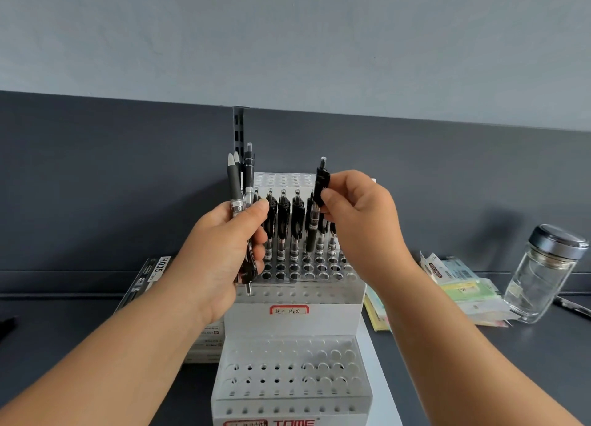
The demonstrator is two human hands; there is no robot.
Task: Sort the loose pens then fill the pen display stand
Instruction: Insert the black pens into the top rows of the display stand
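A white stepped pen display stand [291, 321] stands in the middle of the dark counter, its tiers full of round holes. Several black pens [283, 224] stand upright in the upper tier's back rows. My left hand [224, 253] grips a bundle of black pens [240, 189] held upright, left of the stand. My right hand [361, 224] pinches a single black pen [319, 189] near its clip. That pen hangs almost vertical, its tip just above an empty hole in the upper tier.
A pen box marked HQ35 [150, 278] lies left of the stand. To the right lie several packets of sticky notes [454, 278] and a glass jar with a dark lid [543, 272]. A grey back panel rises behind the counter.
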